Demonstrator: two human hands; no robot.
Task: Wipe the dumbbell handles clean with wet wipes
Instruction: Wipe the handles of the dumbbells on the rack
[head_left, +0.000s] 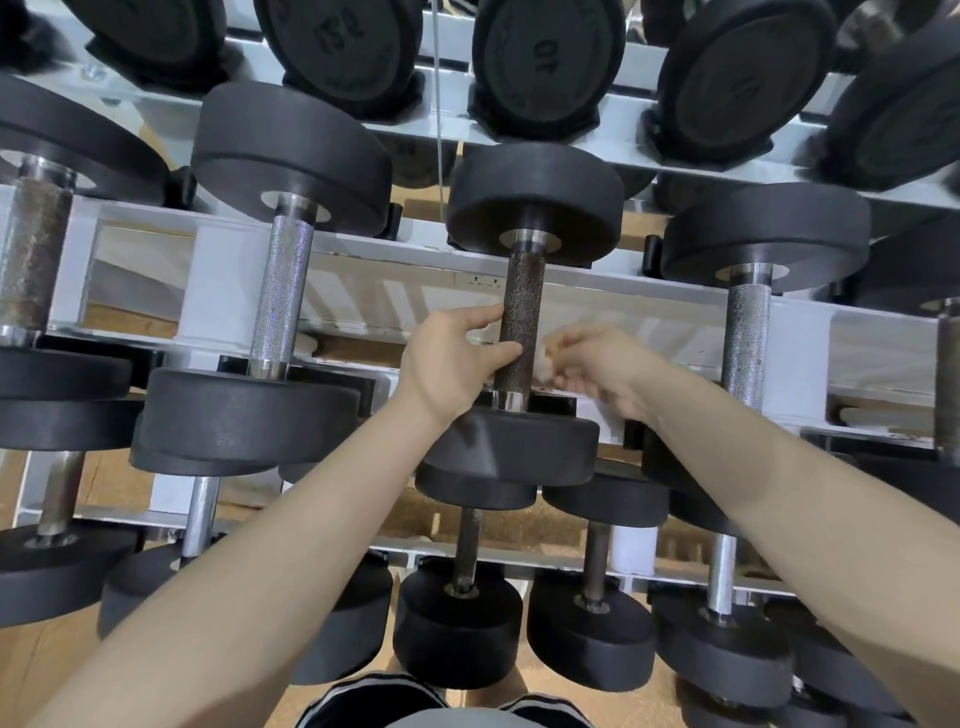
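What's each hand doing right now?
Left hand: grips the dark handle.
Right hand: blurred, pinches a wipe beside the handle.

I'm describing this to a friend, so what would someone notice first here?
Two bare arms reach to a dark dumbbell handle at the centre: the left hand grips it, while the blurred right hand presses a small white wipe against it. Around them, black dumbbells fill a white rack.
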